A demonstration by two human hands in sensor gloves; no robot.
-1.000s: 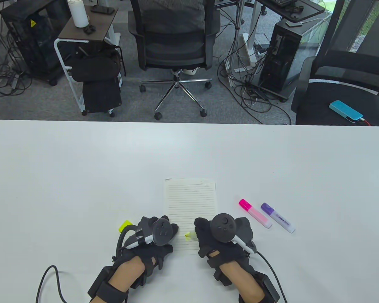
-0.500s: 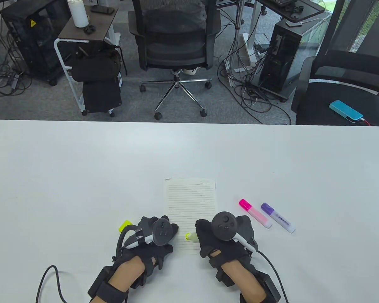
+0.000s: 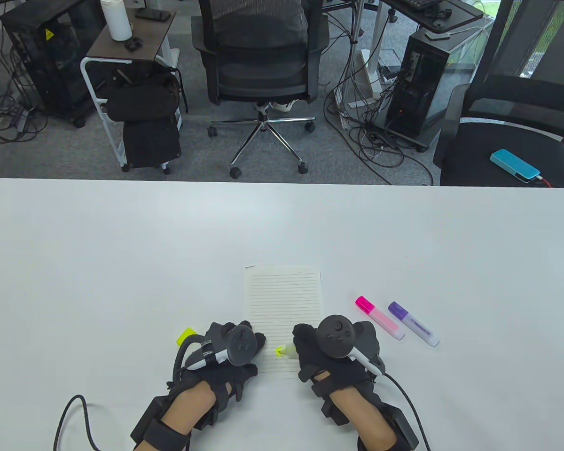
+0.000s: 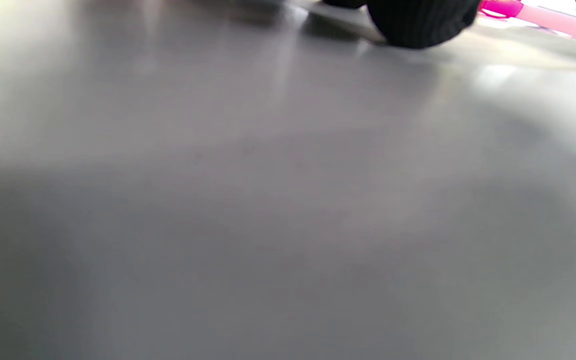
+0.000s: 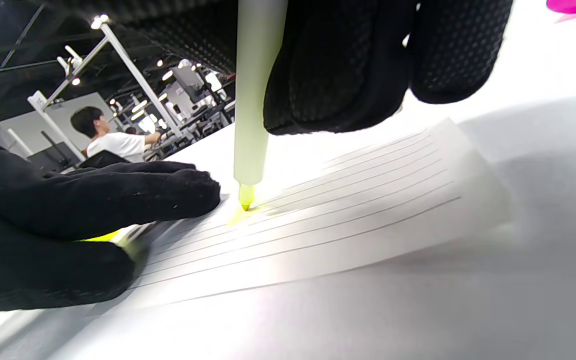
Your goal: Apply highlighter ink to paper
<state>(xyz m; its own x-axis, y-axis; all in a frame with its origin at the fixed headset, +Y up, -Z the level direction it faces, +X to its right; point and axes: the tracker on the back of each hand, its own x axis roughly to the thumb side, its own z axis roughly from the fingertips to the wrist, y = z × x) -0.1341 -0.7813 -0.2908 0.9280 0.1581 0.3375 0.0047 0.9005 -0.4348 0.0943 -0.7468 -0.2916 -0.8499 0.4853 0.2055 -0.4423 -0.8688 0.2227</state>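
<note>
The white table [image 3: 122, 258] stands in an office, with chairs and computer towers on the grey carpet beyond its far edge. At the left I see a yellow cap [image 3: 184, 336] lying just beside my left hand [image 3: 225, 350], whose fingers lie flat on the lined paper [image 3: 284, 300], pinning its near left corner. I judge that I should keep that pressure steady so the sheet does not slide. My right hand [image 3: 331, 350] grips the yellow highlighter [image 5: 253, 100] near upright, its tip touching the paper close to the left fingertips, a small yellow mark under it. For a clean stroke I would draw rightward along a ruled line, lightly and evenly. Further right lie a pink highlighter [image 3: 379, 317] and a purple highlighter [image 3: 412, 323], capped and untouched.
</note>
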